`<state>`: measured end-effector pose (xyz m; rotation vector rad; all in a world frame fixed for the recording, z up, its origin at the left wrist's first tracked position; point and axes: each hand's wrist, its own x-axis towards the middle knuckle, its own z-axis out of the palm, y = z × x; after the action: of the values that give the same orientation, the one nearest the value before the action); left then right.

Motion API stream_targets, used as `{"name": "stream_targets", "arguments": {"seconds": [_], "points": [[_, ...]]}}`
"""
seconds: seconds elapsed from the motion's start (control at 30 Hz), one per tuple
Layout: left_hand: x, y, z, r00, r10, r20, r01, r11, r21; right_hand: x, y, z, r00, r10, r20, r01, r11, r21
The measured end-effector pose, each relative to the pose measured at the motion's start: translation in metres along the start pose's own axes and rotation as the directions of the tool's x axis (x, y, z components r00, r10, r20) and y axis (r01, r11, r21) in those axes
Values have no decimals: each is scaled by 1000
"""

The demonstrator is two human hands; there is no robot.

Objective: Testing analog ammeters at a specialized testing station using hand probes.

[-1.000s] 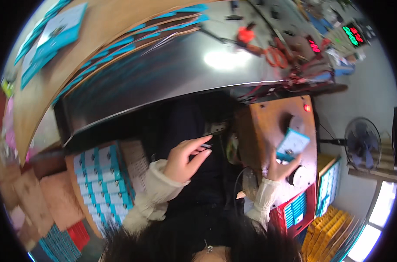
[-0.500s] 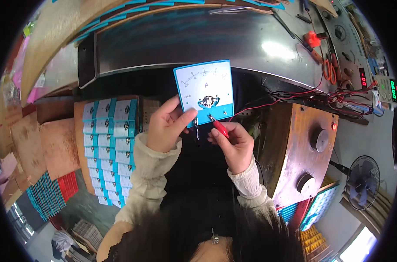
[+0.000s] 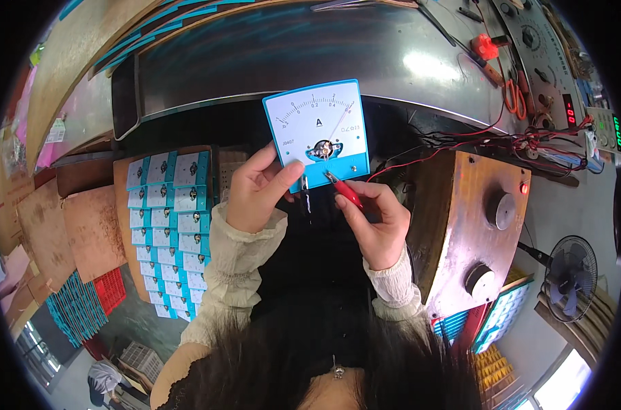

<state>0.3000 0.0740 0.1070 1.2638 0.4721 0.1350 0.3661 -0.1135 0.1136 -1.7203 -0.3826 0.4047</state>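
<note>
A square panel meter (image 3: 313, 116) with a white dial, blue rim and exposed centre mechanism faces up in front of me, its needle toward the scale's right end. My left hand (image 3: 262, 191) grips its lower left side; a black clip (image 3: 305, 190) hangs at the bottom edge beside my thumb. My right hand (image 3: 375, 222) pinches a red-sleeved alligator clip (image 3: 346, 193), whose metal tip touches the meter's lower part. Red and dark wires (image 3: 419, 154) trail rightward to electrical equipment.
Stacked meters (image 3: 162, 195) lie left, beside brown boards (image 3: 95, 232). A steel bench (image 3: 269, 48) holds tools (image 3: 484, 48) and test instruments (image 3: 542, 75). A knobbed box (image 3: 460, 212) and fan (image 3: 570, 280) stand right. Another person (image 3: 105, 379) bends at lower left.
The meter moved from my right hand over the knobbed box to the centre, into my left hand; my right hand took the red clip. Lately the meter shifted slightly up-left and its needle appears rightward.
</note>
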Motion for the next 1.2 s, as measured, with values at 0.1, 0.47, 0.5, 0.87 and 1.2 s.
{"name": "stream_targets", "arguments": {"seconds": [0.1, 0.47, 0.5, 0.87, 1.2], "points": [[3, -6, -2, 1000, 1, 28, -1, 1000, -28, 0, -2, -3, 996, -93, 2, 92, 987, -129], [12, 2, 6, 998, 30, 49, -26, 997, -68, 3, 5, -7, 979, -202, -24, 194, 963, -185], [12, 0, 5, 999, 5, 42, -2, 998, -61, 3, 5, -8, 981, -192, -19, 185, 965, -186], [11, 4, 6, 1000, -10, 6, 10, 999, -48, 12, -3, -11, 973, -231, -6, 225, 953, -201], [13, -1, 32, 994, 19, 103, -25, 998, 56, -5, -20, -6, 934, -257, -246, 132, 892, -432]]}}
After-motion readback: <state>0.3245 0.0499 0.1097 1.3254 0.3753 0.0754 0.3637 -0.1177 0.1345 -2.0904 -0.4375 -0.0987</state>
